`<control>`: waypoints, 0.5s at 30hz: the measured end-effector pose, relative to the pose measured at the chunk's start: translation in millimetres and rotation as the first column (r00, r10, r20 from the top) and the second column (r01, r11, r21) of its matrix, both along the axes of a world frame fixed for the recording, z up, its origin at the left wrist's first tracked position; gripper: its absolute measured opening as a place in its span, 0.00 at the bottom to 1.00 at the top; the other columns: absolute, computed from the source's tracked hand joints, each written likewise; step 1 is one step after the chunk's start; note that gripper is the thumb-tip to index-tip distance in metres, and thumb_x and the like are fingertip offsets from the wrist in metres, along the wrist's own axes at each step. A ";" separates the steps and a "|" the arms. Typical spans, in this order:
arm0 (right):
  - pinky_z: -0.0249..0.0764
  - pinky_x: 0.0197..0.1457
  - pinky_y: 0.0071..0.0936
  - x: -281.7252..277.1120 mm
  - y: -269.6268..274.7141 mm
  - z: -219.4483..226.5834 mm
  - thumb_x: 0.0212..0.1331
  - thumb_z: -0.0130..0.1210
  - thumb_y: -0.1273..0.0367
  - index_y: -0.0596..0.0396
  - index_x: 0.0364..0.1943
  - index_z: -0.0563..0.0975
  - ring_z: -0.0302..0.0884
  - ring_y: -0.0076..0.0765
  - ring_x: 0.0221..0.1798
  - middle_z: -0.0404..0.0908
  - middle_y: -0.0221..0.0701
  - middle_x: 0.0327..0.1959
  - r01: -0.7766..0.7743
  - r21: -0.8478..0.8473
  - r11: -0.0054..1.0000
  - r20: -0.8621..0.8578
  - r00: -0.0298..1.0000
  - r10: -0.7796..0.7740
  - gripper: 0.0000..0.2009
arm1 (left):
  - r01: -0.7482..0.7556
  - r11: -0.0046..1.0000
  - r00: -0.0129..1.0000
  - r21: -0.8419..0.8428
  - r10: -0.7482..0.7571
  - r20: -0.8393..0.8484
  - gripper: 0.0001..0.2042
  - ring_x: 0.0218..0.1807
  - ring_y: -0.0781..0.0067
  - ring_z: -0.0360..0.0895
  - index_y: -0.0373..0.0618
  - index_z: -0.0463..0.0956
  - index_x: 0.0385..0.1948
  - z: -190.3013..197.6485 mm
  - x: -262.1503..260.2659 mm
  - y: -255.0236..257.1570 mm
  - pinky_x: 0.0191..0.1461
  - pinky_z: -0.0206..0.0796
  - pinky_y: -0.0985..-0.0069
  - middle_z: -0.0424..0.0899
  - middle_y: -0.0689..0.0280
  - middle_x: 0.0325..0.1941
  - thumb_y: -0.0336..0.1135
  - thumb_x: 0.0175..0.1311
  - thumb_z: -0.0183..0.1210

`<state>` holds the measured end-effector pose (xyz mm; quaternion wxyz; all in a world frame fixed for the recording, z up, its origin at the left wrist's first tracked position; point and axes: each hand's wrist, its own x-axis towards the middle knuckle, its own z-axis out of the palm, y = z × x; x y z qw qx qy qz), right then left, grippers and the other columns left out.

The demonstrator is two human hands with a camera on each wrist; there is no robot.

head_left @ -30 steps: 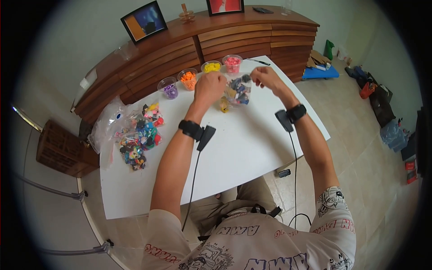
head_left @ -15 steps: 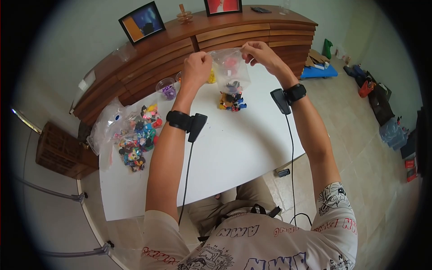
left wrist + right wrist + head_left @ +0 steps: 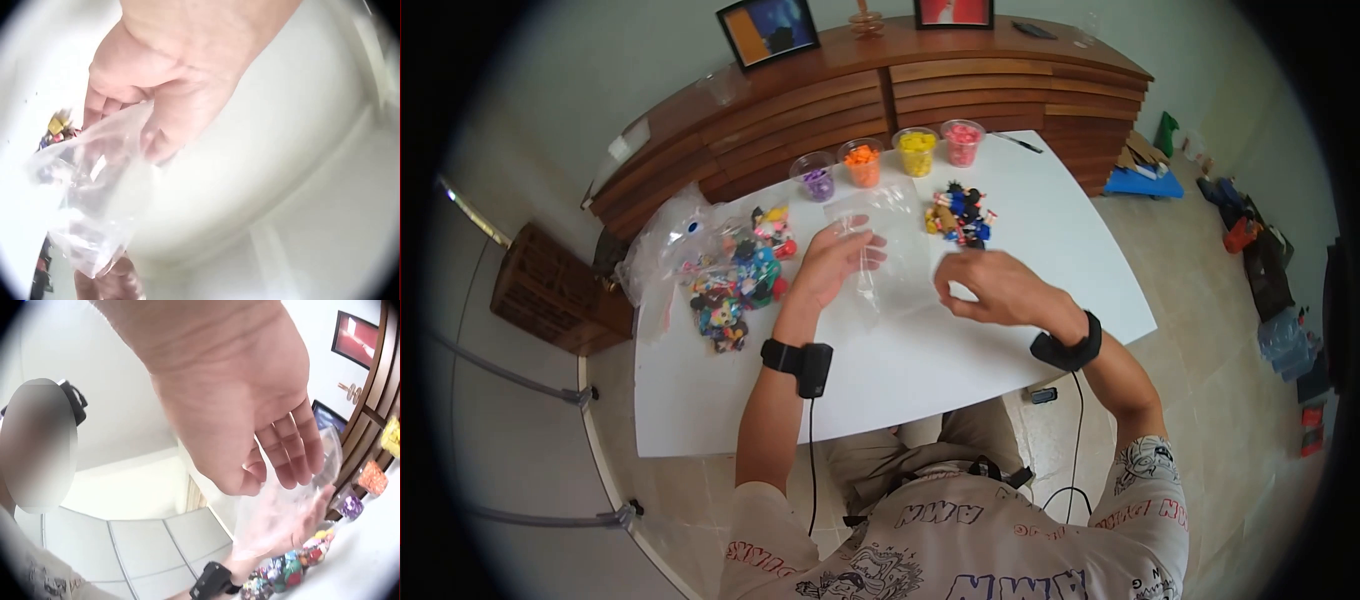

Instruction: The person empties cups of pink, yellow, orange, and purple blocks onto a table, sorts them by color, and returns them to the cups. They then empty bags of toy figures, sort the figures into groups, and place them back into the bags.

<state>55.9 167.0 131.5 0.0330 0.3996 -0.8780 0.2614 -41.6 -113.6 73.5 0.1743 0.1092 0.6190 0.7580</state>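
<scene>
A clear plastic bag (image 3: pixel 903 245) hangs between my two hands over the white table (image 3: pixel 1040 230), with no figures showing inside it. My left hand (image 3: pixel 840 262) holds its left side; in the left wrist view the thumb (image 3: pixel 164 142) lies against the film and the fingers are partly behind it. My right hand (image 3: pixel 998 288) pinches the opposite edge between thumb and curled index finger, seen in the right wrist view beside the bag (image 3: pixel 275 515). Just beyond the bag, a loose heap of small colourful figurines (image 3: pixel 962 215) lies on the table.
Bagged figurines (image 3: pixel 720 315) and a large crumpled clear bag (image 3: pixel 662 245) lie at the left. Along the back stand cups of purple (image 3: pixel 818 184), orange (image 3: pixel 862 165), yellow (image 3: pixel 916 153) and pink pieces (image 3: pixel 962 146). A black pen (image 3: pixel 1020 143) lies beside them. Behind is a wooden cabinet (image 3: pixel 800 130).
The bag was lifted and the figurines came out of its bottom into a heap on the table. Both hands then drew the emptied bag back towards my body.
</scene>
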 end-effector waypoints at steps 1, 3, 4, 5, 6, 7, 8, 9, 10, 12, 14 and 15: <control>0.78 0.51 0.44 2.4 1.1 -10.1 0.61 0.61 0.71 0.56 0.37 0.80 0.83 0.51 0.46 0.84 0.39 0.41 0.012 0.040 0.999 0.053 0.999 -0.014 0.04 | -0.047 0.999 0.999 0.016 0.047 0.018 0.21 0.44 0.63 0.87 0.35 0.72 0.65 0.0 7.2 -10.1 0.51 0.78 0.70 0.87 0.54 0.47 0.28 0.72 0.61; 0.78 0.51 0.43 3.2 8.0 -26.3 0.61 0.61 0.71 0.57 0.38 0.81 0.83 0.51 0.46 0.84 0.39 0.40 0.002 0.073 0.997 0.127 0.992 -0.011 0.05 | -0.097 0.995 0.994 0.002 0.097 -0.056 0.20 0.43 0.64 0.87 0.35 0.72 0.64 -4.9 23.3 -32.4 0.49 0.78 0.70 0.88 0.55 0.45 0.28 0.73 0.61; 0.79 0.50 0.42 3.8 12.6 -33.7 0.60 0.62 0.72 0.58 0.39 0.82 0.84 0.50 0.45 0.85 0.40 0.40 0.031 0.041 0.999 0.140 0.990 -0.036 0.06 | -0.130 0.991 0.983 -0.015 0.126 -0.132 0.20 0.42 0.65 0.87 0.35 0.72 0.63 -5.6 33.8 -48.2 0.48 0.77 0.71 0.88 0.55 0.43 0.29 0.73 0.61; 0.80 0.49 0.40 5.8 16.6 -34.0 0.60 0.62 0.73 0.58 0.40 0.83 0.84 0.49 0.44 0.85 0.40 0.40 0.073 0.040 0.997 0.169 0.982 -0.079 0.06 | -0.198 0.980 0.971 -0.031 0.192 -0.144 0.18 0.40 0.67 0.85 0.36 0.74 0.62 2.0 51.0 -61.6 0.46 0.76 0.72 0.88 0.58 0.39 0.29 0.73 0.62; 0.81 0.48 0.38 8.3 21.1 -34.2 0.61 0.62 0.74 0.59 0.41 0.83 0.86 0.45 0.44 0.87 0.40 0.41 0.112 0.029 0.993 0.162 0.980 -0.115 0.06 | -0.240 0.970 0.962 -0.038 0.233 -0.144 0.18 0.40 0.67 0.85 0.36 0.74 0.62 7.6 66.1 -81.2 0.46 0.76 0.72 0.88 0.58 0.39 0.29 0.73 0.62; 0.82 0.47 0.35 12.3 26.2 -32.6 0.63 0.62 0.74 0.60 0.42 0.83 0.87 0.40 0.44 0.87 0.38 0.41 0.179 -0.001 0.984 0.244 0.954 -0.173 0.06 | -0.308 0.947 0.933 -0.088 0.283 -0.221 0.18 0.39 0.68 0.86 0.35 0.73 0.61 12.2 80.5 -102.6 0.45 0.77 0.73 0.88 0.57 0.39 0.29 0.73 0.61; 0.82 0.46 0.32 14.5 32.7 -33.5 0.63 0.62 0.75 0.60 0.42 0.83 0.86 0.36 0.43 0.87 0.36 0.41 0.233 -0.026 0.972 0.295 0.931 -0.215 0.06 | -0.371 0.919 0.900 -0.136 0.320 -0.295 0.17 0.39 0.69 0.86 0.34 0.73 0.60 16.0 92.9 -123.7 0.44 0.77 0.73 0.88 0.57 0.40 0.28 0.73 0.61; 0.81 0.46 0.31 17.8 38.4 -33.7 0.64 0.62 0.76 0.61 0.42 0.82 0.86 0.34 0.43 0.87 0.34 0.40 0.278 -0.045 0.960 0.318 0.915 -0.250 0.05 | -0.435 0.883 0.874 -0.175 0.367 -0.318 0.17 0.36 0.72 0.83 0.34 0.73 0.59 20.3 103.4 -148.2 0.44 0.76 0.74 0.87 0.61 0.37 0.29 0.72 0.62; 0.82 0.47 0.32 18.2 47.5 -36.8 0.64 0.61 0.75 0.61 0.42 0.82 0.87 0.35 0.43 0.88 0.37 0.39 0.299 -0.037 0.954 0.331 0.904 -0.270 0.05 | -0.478 0.859 0.853 -0.181 0.405 -0.329 0.17 0.36 0.73 0.82 0.35 0.74 0.60 21.7 111.4 -176.6 0.43 0.74 0.75 0.86 0.62 0.36 0.30 0.73 0.61; 0.82 0.47 0.31 19.7 61.1 -45.9 0.65 0.60 0.76 0.61 0.42 0.82 0.86 0.34 0.42 0.88 0.35 0.39 0.341 -0.043 0.939 0.328 0.893 -0.309 0.05 | -0.562 0.807 0.801 -0.182 0.476 -0.363 0.18 0.34 0.76 0.79 0.36 0.73 0.62 14.6 121.8 -238.3 0.42 0.72 0.77 0.84 0.63 0.35 0.30 0.74 0.60; 0.81 0.47 0.31 19.3 67.8 -51.5 0.66 0.60 0.76 0.61 0.42 0.82 0.86 0.34 0.42 0.88 0.35 0.39 0.356 -0.041 0.934 0.347 0.881 -0.321 0.05 | -0.520 0.799 0.850 -0.301 0.449 -0.275 0.22 0.35 0.75 0.80 0.36 0.70 0.64 7.7 125.0 -303.8 0.45 0.73 0.76 0.85 0.63 0.35 0.32 0.72 0.62; 0.81 0.46 0.31 18.3 68.4 -52.9 0.66 0.60 0.76 0.62 0.42 0.82 0.86 0.34 0.42 0.88 0.34 0.39 0.391 -0.037 0.920 0.363 0.863 -0.352 0.05 | -0.531 0.791 0.844 -0.305 0.462 -0.272 0.22 0.35 0.75 0.80 0.36 0.70 0.64 1.4 123.7 -332.8 0.45 0.73 0.76 0.85 0.63 0.35 0.32 0.72 0.62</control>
